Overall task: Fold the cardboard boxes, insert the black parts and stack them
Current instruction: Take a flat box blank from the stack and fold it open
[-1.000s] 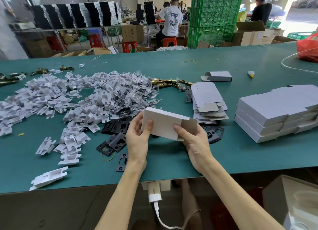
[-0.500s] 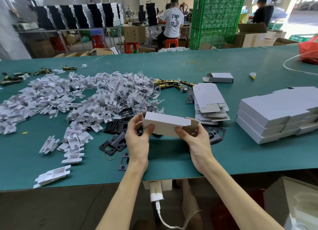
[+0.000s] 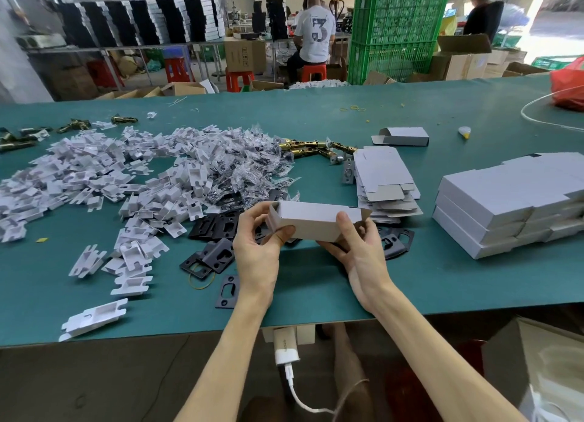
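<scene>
Head view is showing you holding a half-formed cardboard box [image 3: 311, 219] just above the table [image 3: 316, 282], near the middle of its front edge. Your left hand [image 3: 257, 248] is gripping the open left end, fingers curling behind it and thumb pressing the near face. Your right hand [image 3: 357, 248] is cupping the right end from below with the thumb lying over the top, beside a brown flap that is standing up unfolded.

You are probably risking most with the squeeze. Both thumbs are bearing on thin walls, and too much pressure is likely to crease the sleeve or flatten it. With both ends gaping, any part you are sliding in could slip out the far side.

Black plates [image 3: 218, 225] are lying overlapped just beyond your hands, and one is sitting on a yellow rubber band [image 3: 202, 279], so you could be lifting two plates or dragging the band along. A single plate [image 3: 228, 292] is lying near the front edge by your left wrist, where a careless sweep could knock it off.

Finished boxes [image 3: 486, 206] are sitting stacked toward the right edge. Its layers are looking staggered, so setting another on crooked could make them slide.
</scene>
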A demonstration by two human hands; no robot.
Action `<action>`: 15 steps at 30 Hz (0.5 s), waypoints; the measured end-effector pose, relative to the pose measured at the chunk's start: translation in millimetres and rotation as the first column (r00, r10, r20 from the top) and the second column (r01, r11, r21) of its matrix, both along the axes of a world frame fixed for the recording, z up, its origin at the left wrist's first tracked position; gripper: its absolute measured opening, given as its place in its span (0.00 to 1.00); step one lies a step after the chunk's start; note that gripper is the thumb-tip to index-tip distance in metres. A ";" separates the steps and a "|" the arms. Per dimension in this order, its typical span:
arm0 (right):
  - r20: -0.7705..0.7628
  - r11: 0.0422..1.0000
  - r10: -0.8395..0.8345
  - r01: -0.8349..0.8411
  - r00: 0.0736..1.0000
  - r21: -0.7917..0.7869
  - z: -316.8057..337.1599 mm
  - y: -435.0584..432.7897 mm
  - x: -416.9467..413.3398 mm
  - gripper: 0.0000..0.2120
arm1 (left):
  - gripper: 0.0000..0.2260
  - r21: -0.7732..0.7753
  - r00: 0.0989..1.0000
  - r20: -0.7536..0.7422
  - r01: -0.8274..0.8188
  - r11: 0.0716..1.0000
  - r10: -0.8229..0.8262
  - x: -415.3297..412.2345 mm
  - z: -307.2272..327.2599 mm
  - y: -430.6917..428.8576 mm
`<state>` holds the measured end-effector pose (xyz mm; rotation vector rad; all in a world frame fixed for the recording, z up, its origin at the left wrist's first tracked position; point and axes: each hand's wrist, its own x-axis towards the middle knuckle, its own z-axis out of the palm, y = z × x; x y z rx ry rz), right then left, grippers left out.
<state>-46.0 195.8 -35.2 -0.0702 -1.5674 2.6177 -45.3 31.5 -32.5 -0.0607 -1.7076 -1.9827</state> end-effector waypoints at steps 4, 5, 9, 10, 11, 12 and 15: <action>0.000 1.000 0.001 -0.001 1.000 -0.002 -1.3 0.6 -1.0 0.34 | 0.22 0.007 1.000 0.011 -0.019 1.000 0.018 -0.2 -0.9 -0.8; -0.001 1.000 0.003 -0.003 1.000 -0.010 -1.4 1.1 -1.3 0.34 | 0.23 0.000 1.000 0.011 -0.016 1.000 0.016 -0.2 -0.9 -1.0; -0.001 1.000 0.003 -0.003 1.000 -0.006 -0.6 1.2 -0.9 0.35 | 0.22 -0.006 0.999 0.025 -0.035 0.999 0.035 0.2 -0.1 -1.2; -0.002 1.000 0.000 0.000 1.000 -0.004 -0.2 0.7 -0.7 0.35 | 0.22 0.002 0.999 0.016 -0.037 0.999 0.037 0.9 0.5 -0.9; -0.004 1.000 -0.006 0.006 1.000 -0.005 0.0 0.4 -0.4 0.35 | 0.23 0.011 0.999 0.005 -0.036 0.999 0.035 1.6 1.2 -0.2; -0.005 1.000 -0.013 0.013 1.000 -0.007 0.3 0.3 0.0 0.35 | 0.23 0.017 0.999 -0.005 -0.032 0.999 0.032 2.3 1.9 0.5; -0.005 0.999 -0.033 0.033 0.999 -0.008 1.8 0.3 1.1 0.36 | 0.24 0.007 0.999 -0.032 -0.033 0.999 0.034 2.7 2.4 1.8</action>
